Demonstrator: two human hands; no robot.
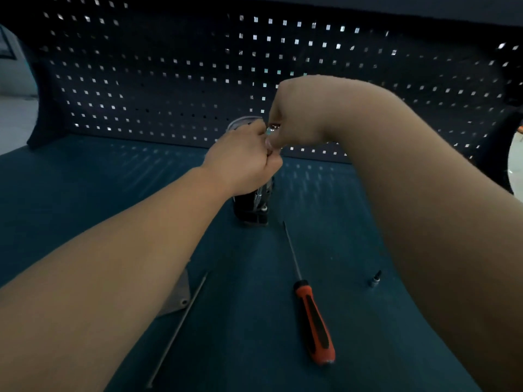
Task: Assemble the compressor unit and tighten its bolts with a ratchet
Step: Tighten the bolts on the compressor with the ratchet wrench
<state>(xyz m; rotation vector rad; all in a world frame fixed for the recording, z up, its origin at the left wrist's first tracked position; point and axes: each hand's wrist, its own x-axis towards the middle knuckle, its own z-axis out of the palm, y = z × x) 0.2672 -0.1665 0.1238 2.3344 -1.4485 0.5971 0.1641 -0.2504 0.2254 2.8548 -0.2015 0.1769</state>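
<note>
The dark cylindrical compressor unit (pixel 252 206) stands upright on the blue bench, mostly hidden behind my hands. My left hand (pixel 243 159) is curled round its upper part. Above it my right hand (pixel 294 117) has its fingers curled and pinches a small shiny metal part (pixel 274 128) at the unit's top; what that part is cannot be made out. A pale round rim (pixel 240 121) shows just behind my left hand's knuckles. No ratchet is visible.
An orange-and-black screwdriver (pixel 312 321) lies in front of the unit. A small socket bit (pixel 375 278) lies to its right. A long thin metal rod (pixel 181 326) and a grey metal plate (pixel 178 298) lie under my left forearm. A perforated back panel (pixel 169 80) stands behind.
</note>
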